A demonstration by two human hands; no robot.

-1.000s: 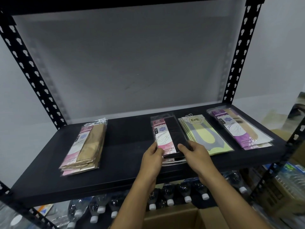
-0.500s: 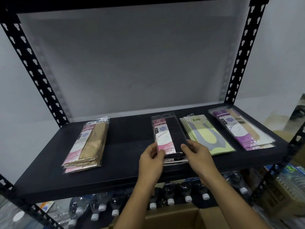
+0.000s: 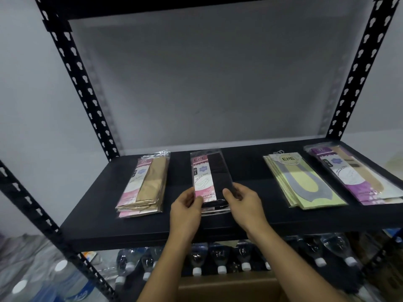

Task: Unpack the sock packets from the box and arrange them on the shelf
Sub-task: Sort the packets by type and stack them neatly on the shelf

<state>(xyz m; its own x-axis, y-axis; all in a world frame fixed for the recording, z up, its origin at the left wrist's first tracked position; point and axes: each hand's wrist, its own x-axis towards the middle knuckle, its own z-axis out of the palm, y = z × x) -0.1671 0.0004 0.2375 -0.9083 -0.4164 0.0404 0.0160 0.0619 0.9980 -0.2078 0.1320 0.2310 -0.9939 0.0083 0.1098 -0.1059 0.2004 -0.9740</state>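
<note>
A stack of black sock packets (image 3: 209,177) with pink labels lies on the black shelf (image 3: 257,212), just right of a stack of tan sock packets (image 3: 145,184). My left hand (image 3: 185,209) pinches the black stack's near left corner and my right hand (image 3: 244,203) grips its near right corner. Farther right lie a stack of yellow-green packets (image 3: 303,182) and a stack of purple-labelled packets (image 3: 353,173). The top edge of the cardboard box (image 3: 226,289) shows below the shelf, between my forearms.
Black perforated uprights (image 3: 82,83) (image 3: 357,68) frame the shelf, with a grey back panel behind. Rows of water bottles (image 3: 220,258) with white caps lie under the shelf. More bottles (image 3: 43,277) sit at the lower left.
Both hands have slid the black stack leftward along the shelf, away from the yellow-green stack and close to the tan stack. The camera view has shifted with it.
</note>
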